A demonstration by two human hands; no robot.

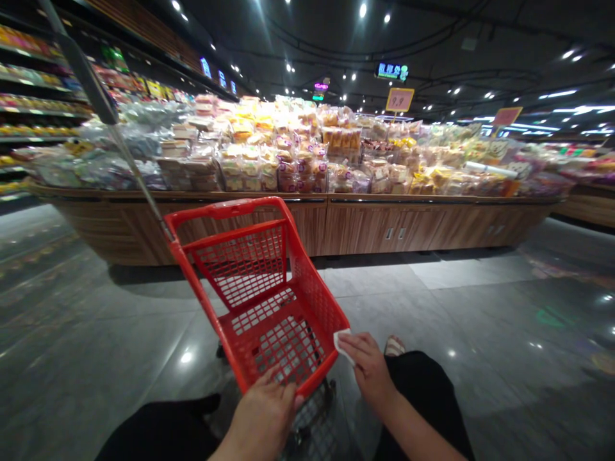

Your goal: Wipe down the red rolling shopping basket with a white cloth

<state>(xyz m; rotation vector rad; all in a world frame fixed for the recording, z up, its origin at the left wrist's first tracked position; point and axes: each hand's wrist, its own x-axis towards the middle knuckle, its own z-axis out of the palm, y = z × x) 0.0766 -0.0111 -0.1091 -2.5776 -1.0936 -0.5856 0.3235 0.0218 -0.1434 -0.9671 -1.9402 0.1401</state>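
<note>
A red plastic mesh shopping basket [269, 301] sits on a wheeled cart, and nothing shows inside it. My left hand [262, 416] grips its near rim, with the fingers curled over the edge. A folded white tissue [342, 346] is pinched in my right hand [365, 371], pressed against the basket's right rim. A long metal cart pole [103, 109] rises from the basket's far left corner toward the upper left. Below the basket, the wire cart frame [312, 426] is partly hidden by my hands and the basket.
Ahead stands a long wooden display counter [327, 224] piled with several packaged baked goods. A yellow 9.9 price sign [400, 100] stands above them. Stocked shelves [33, 96] line the left. Polished grey floor tiles [120, 333] surround the cart, and my sandalled foot [394, 346] shows beside it.
</note>
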